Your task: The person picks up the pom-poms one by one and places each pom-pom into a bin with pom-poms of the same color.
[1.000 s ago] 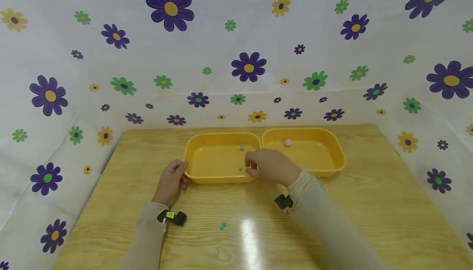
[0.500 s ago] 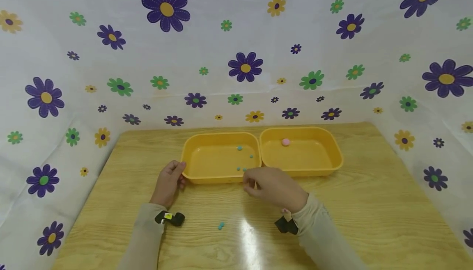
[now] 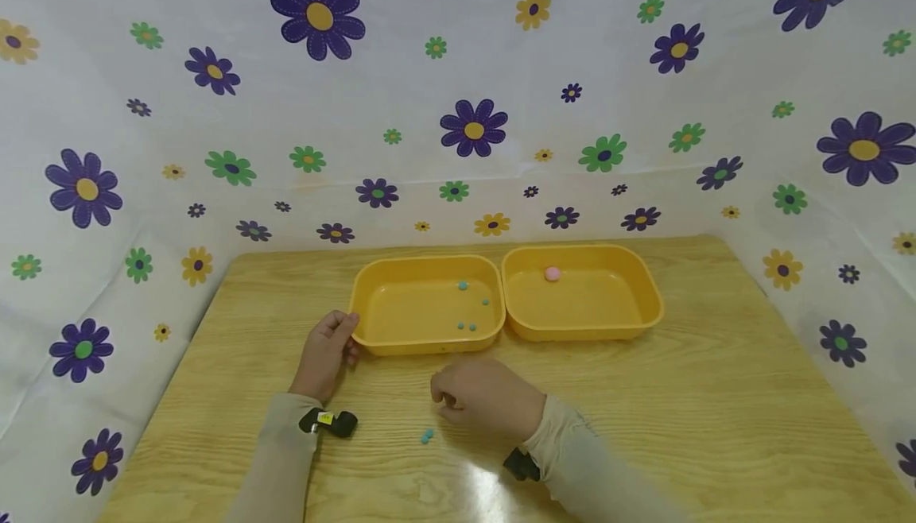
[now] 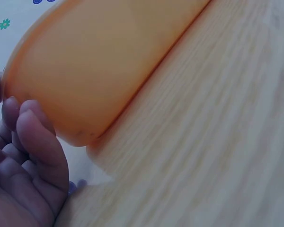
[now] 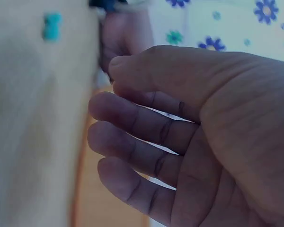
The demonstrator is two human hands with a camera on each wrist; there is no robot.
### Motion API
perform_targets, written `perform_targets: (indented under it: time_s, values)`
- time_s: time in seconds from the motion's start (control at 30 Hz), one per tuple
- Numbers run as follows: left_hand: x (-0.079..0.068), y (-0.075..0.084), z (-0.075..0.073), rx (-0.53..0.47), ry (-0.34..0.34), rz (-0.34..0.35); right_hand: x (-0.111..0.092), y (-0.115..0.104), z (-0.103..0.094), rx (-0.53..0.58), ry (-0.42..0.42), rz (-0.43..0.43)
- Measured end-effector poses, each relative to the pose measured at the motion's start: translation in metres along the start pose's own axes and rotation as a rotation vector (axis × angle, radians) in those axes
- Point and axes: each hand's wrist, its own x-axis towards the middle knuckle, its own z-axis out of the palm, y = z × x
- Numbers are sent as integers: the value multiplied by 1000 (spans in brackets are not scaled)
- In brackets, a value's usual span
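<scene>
My left hand (image 3: 324,356) grips the left end of a yellow tray (image 3: 428,348), its thumb at the rim and fingers against the outer wall. The left wrist view shows the fingers (image 4: 40,135) beside that wall. Several small teal balls (image 3: 462,285) lie in this tray, toward its right end. My right hand (image 3: 490,396) hovers over the table in front of the trays, fingers loosely bent. In the right wrist view nothing shows between its thumb and fingers (image 5: 116,177). Just left of and nearer than that hand, two teal balls (image 3: 427,435) touch each other on the wood.
A second yellow tray (image 3: 583,331) stands directly right of the first, with a pink ball (image 3: 552,273) inside near its back left. The wooden table (image 3: 716,396) is bounded by a white flowered cloth (image 3: 401,54) at the back and sides.
My right hand has drawn back from the left tray's right end toward the front and left. Teal balls it covered there now show. The left hand keeps its hold on the tray.
</scene>
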Motion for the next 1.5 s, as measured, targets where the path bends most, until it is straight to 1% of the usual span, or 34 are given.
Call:
perform_targets:
  time_s: [0.2,0.27,0.43,0.6,1.07,1.23,1.33,1.5]
  values:
    - [0,1,0,6,-2,7,6,-15,22,-1,-109,-48]
    - [0,2,0,4,-4,7,6,-18,28,-12,-119,-68]
    - [-1,2,1,3,-6,-5,8,-21,37,-53,-113,-75]
    - [-1,2,1,7,-1,-8,9,-21,39,-78,-106,-57]
    - [-1,2,1,2,-17,-4,9,-22,42,-76,-93,-31]
    - [0,0,0,25,-11,-1,9,-21,39,-87,-83,-26]
    - [1,0,-1,40,-7,-4,8,-21,36,-68,-73,-18]
    - [1,-1,-2,34,-13,-6,8,-18,35,-55,-48,-2]
